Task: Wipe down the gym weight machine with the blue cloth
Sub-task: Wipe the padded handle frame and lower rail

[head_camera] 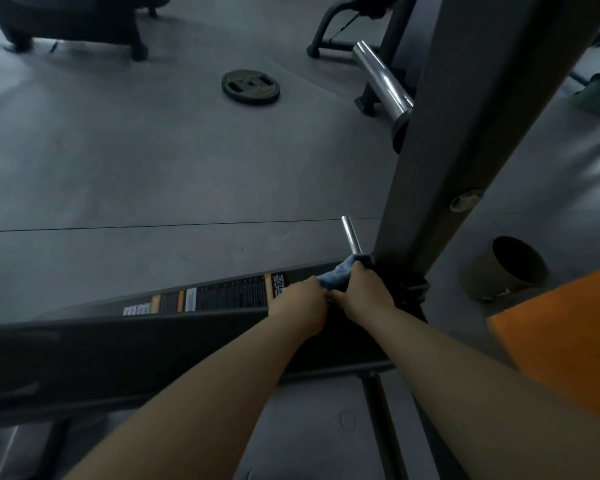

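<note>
We see the cloth on the machine's low beam, right where the beam meets the slanted post. Our left hand lies on the beam just left of the cloth, and our right hand sits on the cloth beside the post. A short peg juts up just behind the cloth. Farther back, a weight plate lies on the floor, with a thick bar to its right. A cup-shaped foot stands right of the post.
</note>
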The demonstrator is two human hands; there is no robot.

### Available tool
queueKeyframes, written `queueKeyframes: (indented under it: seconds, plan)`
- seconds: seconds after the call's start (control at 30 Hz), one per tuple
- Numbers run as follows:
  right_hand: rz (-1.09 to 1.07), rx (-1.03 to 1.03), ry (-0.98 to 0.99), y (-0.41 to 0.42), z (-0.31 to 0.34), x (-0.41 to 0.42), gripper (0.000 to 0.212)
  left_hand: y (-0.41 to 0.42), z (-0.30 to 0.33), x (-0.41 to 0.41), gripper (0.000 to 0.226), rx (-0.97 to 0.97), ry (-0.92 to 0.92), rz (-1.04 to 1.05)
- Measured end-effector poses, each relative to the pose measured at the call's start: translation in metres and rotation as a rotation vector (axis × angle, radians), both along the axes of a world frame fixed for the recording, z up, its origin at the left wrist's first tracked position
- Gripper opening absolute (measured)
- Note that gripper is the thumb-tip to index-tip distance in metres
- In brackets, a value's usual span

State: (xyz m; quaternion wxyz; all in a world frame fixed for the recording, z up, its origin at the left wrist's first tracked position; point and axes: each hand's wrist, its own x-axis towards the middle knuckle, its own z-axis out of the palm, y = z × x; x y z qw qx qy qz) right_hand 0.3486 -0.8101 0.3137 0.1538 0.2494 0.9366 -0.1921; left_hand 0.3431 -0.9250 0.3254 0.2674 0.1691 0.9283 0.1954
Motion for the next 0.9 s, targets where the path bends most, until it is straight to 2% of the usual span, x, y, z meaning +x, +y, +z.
queueKeyframes:
  seconds: [0.13,0.27,0.33,0.5,0.6,0.67,0.73,0.83,0.9]
  plan:
    - [0.211,0.068,-0.257,0.007,0.01,-0.022,0.057,0.012,0.004,-0.023,0.039,0.132,-0.175,0.059]
    - [0.295,0.041,-0.324,0.009,0.03,-0.027,0.044,0.012,-0.006,-0.034,0.037,0.212,-0.294,0.061]
    - [0.259,0.048,-0.247,0.01,0.03,-0.018,0.044,0.008,-0.013,-0.033,0.03,0.242,-0.222,0.098]
    - [0.379,0.332,-0.006,0.011,0.016,-0.002,0.037,0.003,-0.03,-0.02,0.004,0.312,0.103,0.185]
    - [0.434,0.391,0.067,0.019,0.018,0.012,0.036,0.002,-0.031,-0.023,0.015,0.451,0.147,0.247]
    - [0.356,0.324,0.129,0.024,0.016,0.023,0.031,0.004,-0.032,-0.026,0.02,0.446,0.092,0.275]
    - [0.238,0.142,0.196,0.026,0.011,0.027,0.031,0.009,-0.032,-0.027,0.027,0.331,-0.021,0.241]
    - [0.156,-0.09,0.154,0.027,0.004,0.021,0.056,0.021,-0.033,-0.033,0.048,0.251,-0.157,0.203]
    - [0.133,-0.161,0.069,0.028,0.001,0.013,0.068,0.026,-0.031,-0.038,0.05,0.299,-0.233,0.223]
